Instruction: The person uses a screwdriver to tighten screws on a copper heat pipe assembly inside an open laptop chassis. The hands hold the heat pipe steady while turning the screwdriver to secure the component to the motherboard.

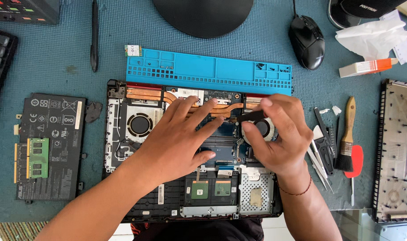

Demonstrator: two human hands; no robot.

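the left hand (181, 134) is lying flat, fingers wide, on the open laptop (118, 147), the right hand (275, 134) is pinching a black tool (250, 117) at 12 o'clock of the fan (259, 129) — it could slip and scratch the board.
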